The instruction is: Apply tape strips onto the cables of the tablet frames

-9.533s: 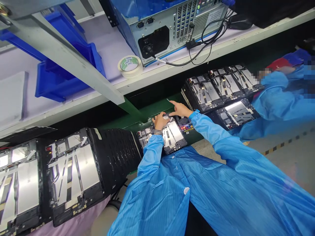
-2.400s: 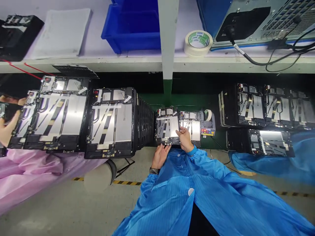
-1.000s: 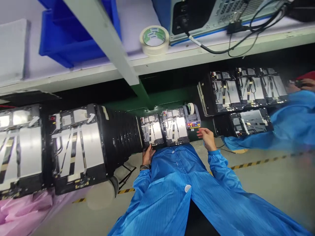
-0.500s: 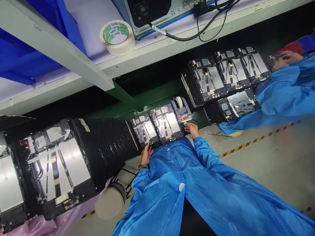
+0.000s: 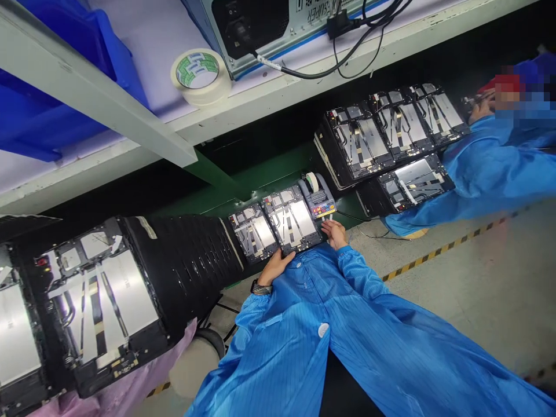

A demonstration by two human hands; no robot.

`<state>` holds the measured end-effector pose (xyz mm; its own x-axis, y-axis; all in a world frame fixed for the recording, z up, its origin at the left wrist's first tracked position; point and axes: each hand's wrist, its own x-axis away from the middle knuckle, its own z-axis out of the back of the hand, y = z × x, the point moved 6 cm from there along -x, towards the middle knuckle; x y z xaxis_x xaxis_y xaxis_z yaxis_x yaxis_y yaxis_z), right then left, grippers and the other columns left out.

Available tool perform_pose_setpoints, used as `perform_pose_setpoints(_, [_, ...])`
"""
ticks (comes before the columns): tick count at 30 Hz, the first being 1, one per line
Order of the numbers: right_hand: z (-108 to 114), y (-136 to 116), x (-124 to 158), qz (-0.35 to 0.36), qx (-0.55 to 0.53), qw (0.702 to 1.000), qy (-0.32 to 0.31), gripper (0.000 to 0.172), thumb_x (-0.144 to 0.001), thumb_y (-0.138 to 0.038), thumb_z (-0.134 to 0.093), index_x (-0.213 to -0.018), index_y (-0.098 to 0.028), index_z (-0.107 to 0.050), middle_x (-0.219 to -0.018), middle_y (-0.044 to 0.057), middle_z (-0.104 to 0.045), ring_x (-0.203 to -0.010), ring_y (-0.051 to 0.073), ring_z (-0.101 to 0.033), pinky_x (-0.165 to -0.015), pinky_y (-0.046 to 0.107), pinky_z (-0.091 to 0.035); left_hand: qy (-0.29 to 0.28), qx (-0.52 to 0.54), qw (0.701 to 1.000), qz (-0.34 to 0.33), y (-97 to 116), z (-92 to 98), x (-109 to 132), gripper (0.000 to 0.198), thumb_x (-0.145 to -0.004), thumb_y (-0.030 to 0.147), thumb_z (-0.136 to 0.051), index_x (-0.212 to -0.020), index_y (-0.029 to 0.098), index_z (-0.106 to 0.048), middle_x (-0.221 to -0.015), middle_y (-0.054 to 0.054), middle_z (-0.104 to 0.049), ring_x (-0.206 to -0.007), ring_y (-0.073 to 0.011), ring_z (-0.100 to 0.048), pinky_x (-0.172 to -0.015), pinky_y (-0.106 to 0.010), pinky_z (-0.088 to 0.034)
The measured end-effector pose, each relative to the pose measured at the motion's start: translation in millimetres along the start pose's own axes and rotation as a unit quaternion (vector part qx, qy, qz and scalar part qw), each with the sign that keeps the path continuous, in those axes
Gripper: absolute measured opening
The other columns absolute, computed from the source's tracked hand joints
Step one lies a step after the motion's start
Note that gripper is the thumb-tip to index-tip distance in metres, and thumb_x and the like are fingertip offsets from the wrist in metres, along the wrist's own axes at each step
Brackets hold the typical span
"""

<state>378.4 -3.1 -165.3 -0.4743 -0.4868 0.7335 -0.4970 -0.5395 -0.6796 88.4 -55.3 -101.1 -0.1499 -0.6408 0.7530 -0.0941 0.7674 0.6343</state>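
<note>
Two opened tablet-like devices lie side by side in front of me: the left device [image 5: 253,234] and the right device [image 5: 292,223], each with silver battery plates and dark ribbon cables. My left hand [image 5: 277,267] is at their front edges near the gap, thumb spread from the fingers; some fingertips are hidden. A grey tape dispenser [image 5: 319,200] with a tape roll on top and a lit red display stands right of them. My right hand [image 5: 335,233] is just before its outlet, fingertips pinched at a short whitish strip of tape [image 5: 330,217].
Stacked black devices [image 5: 186,249] stand at left, more opened devices [image 5: 357,142] at right beside a co-worker's blue sleeve [image 5: 478,156]. Overhead, a white shelf [image 5: 260,87] holds a masking tape roll [image 5: 202,78], a computer case [image 5: 260,35] and a blue bin [image 5: 65,81].
My left hand has moved right, from the left device's front edge to the gap between the two devices. My right hand stays by the dispenser, where a whitish strip now shows at the outlet.
</note>
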Motion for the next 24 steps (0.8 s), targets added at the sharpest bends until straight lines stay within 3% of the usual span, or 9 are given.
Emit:
perform_pose_setpoints(5, [-19.3,2.8,-5.9,-0.017,-0.025,0.998,0.046,0.05,-0.069,-0.015,-0.087,-0.084,-0.026,-0.04,-0.063,-0.009,-0.063,-0.058,0.012,-0.068,-0.052,0.021,-0.06,-0.004,-0.069,0.997,-0.02,6.6,-1.6,3.4,0.047,-0.066,0.024,-0.097,-0.108,0.022,-0.076,-0.131,-0.008,-0.076,-0.138,-0.0333,-0.061,-0.131,-0.044,-0.032])
perform_pose_setpoints(8, [-21.1,1.6,-5.5,-0.018,-0.03,0.997,0.075,0.047,-0.071,-0.014,-0.082,-0.083,-0.027,-0.038,-0.061,-0.01,-0.059,-0.052,0.01,-0.062,-0.047,0.019,-0.055,-0.01,-0.105,0.994,-0.008,6.8,2.8,6.2,0.049,-0.067,0.029,-0.097,-0.112,0.023,-0.077,-0.125,-0.008,-0.078,-0.13,-0.0347,-0.066,-0.127,-0.046,-0.036])
perform_pose_setpoints(11, [-12.3,1.0,1.3,-0.007,-0.03,0.994,0.101,0.042,-0.071,-0.015,-0.077,-0.084,-0.027,-0.039,-0.059,-0.011,-0.056,-0.049,0.01,-0.058,-0.044,0.018,-0.051,-0.015,-0.144,0.99,-0.003,14.5,12.6,8.9,0.04,-0.071,0.034,-0.094,-0.106,0.022,-0.079,-0.109,-0.008,-0.08,-0.111,-0.033,-0.072,-0.117,-0.045,-0.047])
perform_pose_setpoints(15, [11.7,-6.3,24.3,0.045,-0.016,0.993,0.11,0.043,-0.068,-0.021,-0.078,-0.092,-0.026,-0.043,-0.069,-0.009,-0.063,-0.056,0.01,-0.062,-0.048,0.019,-0.05,0.083,-0.208,0.971,-0.087,56.0,32.7,9.6,0.032,-0.078,0.036,-0.089,-0.105,0.022,-0.079,-0.09,-0.005,-0.076,-0.089,-0.0252,-0.07,-0.102,-0.038,-0.053])
perform_pose_setpoints(17, [14.4,-22.1,38.3,0.111,0.013,0.992,0.06,0.046,-0.068,-0.026,-0.079,-0.101,-0.025,-0.047,-0.078,-0.007,-0.068,-0.062,0.011,-0.065,-0.053,0.02,-0.051,0.117,-0.232,0.952,-0.161,84.4,32.9,7.7,0.033,-0.083,0.037,-0.084,-0.114,0.024,-0.077,-0.094,-0.004,-0.076,-0.087,-0.0224,-0.069,-0.096,-0.036,-0.053])
perform_pose_setpoints(19, [1.0,-44.2,51.3,0.182,0.056,0.981,-0.037,0.049,-0.07,-0.03,-0.079,-0.109,-0.025,-0.049,-0.081,-0.006,-0.069,-0.065,0.012,-0.065,-0.057,0.022,-0.051,0.124,-0.261,0.931,-0.225,109.3,25.1,2.6,0.028,-0.089,0.037,-0.076,-0.114,0.024,-0.075,-0.098,-0.004,-0.075,-0.086,-0.021,-0.068,-0.093,-0.035,-0.053])
perform_pose_setpoints(21, [-24.9,-65.5,59.8,0.219,0.098,0.96,-0.142,0.049,-0.072,-0.032,-0.079,-0.113,-0.025,-0.052,-0.081,-0.005,-0.069,-0.065,0.012,-0.063,-0.059,0.023,-0.05,0.139,-0.302,0.9,-0.282,130.4,14.2,-4.4,0.021,-0.092,0.033,-0.07,-0.11,0.023,-0.074,-0.104,-0.006,-0.074,-0.094,-0.0221,-0.068,-0.097,-0.036,-0.052])
perform_pose_setpoints(24, [-71.5,-90.6,57.8,0.223,0.147,0.932,-0.247,0.051,-0.071,-0.026,-0.08,-0.115,-0.027,-0.056,-0.078,-0.005,-0.068,-0.064,0.012,-0.061,-0.06,0.024,-0.048,0.202,-0.368,0.839,-0.348,155.2,-3.0,-16.2,0.022,-0.093,0.026,-0.066,-0.114,0.021,-0.071,-0.125,-0.012,-0.068,-0.124,-0.0283,-0.06,-0.113,-0.043,-0.045])
